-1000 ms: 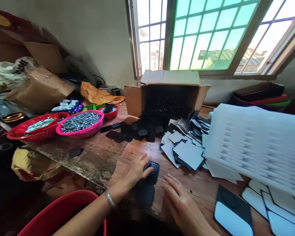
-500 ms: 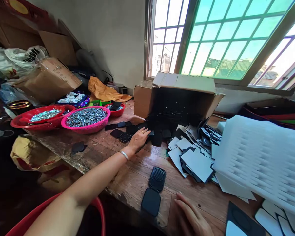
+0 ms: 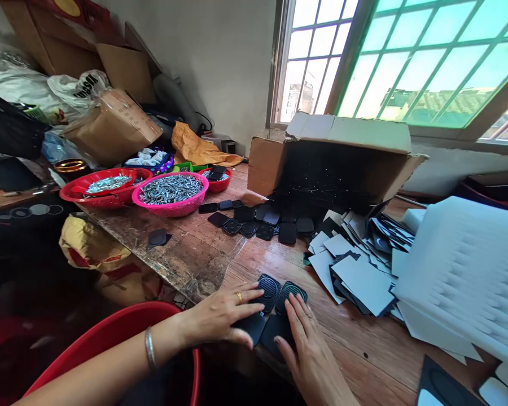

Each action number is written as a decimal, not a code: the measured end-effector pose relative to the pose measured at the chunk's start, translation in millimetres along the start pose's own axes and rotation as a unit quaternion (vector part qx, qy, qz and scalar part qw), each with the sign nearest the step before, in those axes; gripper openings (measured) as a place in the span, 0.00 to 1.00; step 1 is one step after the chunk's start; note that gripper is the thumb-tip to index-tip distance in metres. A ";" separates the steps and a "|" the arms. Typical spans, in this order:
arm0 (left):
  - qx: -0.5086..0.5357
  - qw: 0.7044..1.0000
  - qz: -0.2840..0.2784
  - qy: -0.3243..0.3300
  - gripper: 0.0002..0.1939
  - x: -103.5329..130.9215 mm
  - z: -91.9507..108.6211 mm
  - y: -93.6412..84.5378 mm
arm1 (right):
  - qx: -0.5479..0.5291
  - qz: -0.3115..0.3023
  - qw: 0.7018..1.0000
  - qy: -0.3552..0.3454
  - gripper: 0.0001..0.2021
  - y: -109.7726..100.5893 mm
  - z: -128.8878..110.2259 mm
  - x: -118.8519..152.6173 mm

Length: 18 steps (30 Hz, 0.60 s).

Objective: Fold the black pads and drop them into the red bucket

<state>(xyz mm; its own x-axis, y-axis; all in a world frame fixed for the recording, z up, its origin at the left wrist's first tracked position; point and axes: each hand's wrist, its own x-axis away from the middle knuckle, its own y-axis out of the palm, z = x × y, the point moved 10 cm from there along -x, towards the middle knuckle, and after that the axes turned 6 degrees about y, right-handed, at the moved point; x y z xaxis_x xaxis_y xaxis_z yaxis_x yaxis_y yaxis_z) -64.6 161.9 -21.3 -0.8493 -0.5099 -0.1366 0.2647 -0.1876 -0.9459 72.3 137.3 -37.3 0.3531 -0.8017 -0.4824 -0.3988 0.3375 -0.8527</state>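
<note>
Two black square folding cases lie unfolded side by side near the table's front edge. The left case (image 3: 269, 290) and the right case (image 3: 294, 288) each show ridged rings on the far half and a smooth near half. My left hand (image 3: 222, 313) rests on the left case from the side, fingers spread and thumb by its near half. Over the right case lies my right hand (image 3: 307, 338), its fingers stretched out and its thumb apart. My hands cover parts of both cases.
Several more black cases (image 3: 287, 233) lie before an open cardboard box (image 3: 265, 169). White and dark cards (image 3: 364, 282) and a white foam stack (image 3: 469, 282) are at the right. A pink basket (image 3: 171, 210) holds small metal parts. Below the table edge is a red tub (image 3: 197, 372).
My left hand has come back from the pile towards me, and a second unfolded case now lies beside the first. My right hand has moved onto the right case.
</note>
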 end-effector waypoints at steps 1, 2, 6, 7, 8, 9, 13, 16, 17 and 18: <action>0.006 1.000 -0.004 -0.018 0.38 -6.3 -4.3 2.7 | 0.013 0.004 1.000 0.001 0.35 4.7 -0.8 -1.8; 0.010 0.999 -0.009 -0.037 0.39 -12.5 -8.5 7.5 | 0.025 0.007 1.000 0.001 0.37 9.1 -0.6 -2.3; 0.024 0.993 -0.037 -0.112 0.40 -30.3 -12.0 37.9 | 0.062 0.007 0.998 -0.027 0.39 16.2 5.3 4.9; 0.026 0.991 -0.037 -0.124 0.40 -33.2 -9.0 43.7 | 0.069 0.005 0.997 -0.040 0.39 15.4 7.6 7.7; 0.028 0.990 -0.035 -0.130 0.40 -35.8 -4.7 47.8 | 0.074 0.004 0.996 -0.054 0.38 13.7 10.0 10.6; 0.030 0.990 -0.031 -0.132 0.40 -38.2 0.2 49.9 | 0.077 0.003 0.995 -0.067 0.37 11.2 12.5 13.1; 0.035 0.992 -0.032 -0.116 0.40 -42.5 12.2 46.6 | 0.081 0.009 0.992 -0.099 0.38 -0.2 21.2 18.4; 0.028 0.990 -0.045 -0.128 0.40 -37.9 8.8 40.5 | 0.096 0.008 0.991 -0.096 0.40 -4.1 23.6 18.8; 0.026 0.990 -0.048 -0.133 0.40 -35.9 7.8 39.5 | 0.105 0.010 0.990 -0.094 0.40 -5.0 23.1 18.9; 0.024 0.989 -0.051 -0.139 0.40 -34.1 7.6 39.2 | 0.115 0.012 0.989 -0.093 0.40 -5.7 22.1 18.9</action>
<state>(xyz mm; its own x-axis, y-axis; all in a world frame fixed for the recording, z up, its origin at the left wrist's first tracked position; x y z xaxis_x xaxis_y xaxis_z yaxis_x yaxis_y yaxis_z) -21.9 165.5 -51.5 -0.7166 -0.6956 0.0508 0.2114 -0.2860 -0.9346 99.9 131.1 -46.0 0.5045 -0.6940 -0.5137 -0.2128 0.4766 -0.8530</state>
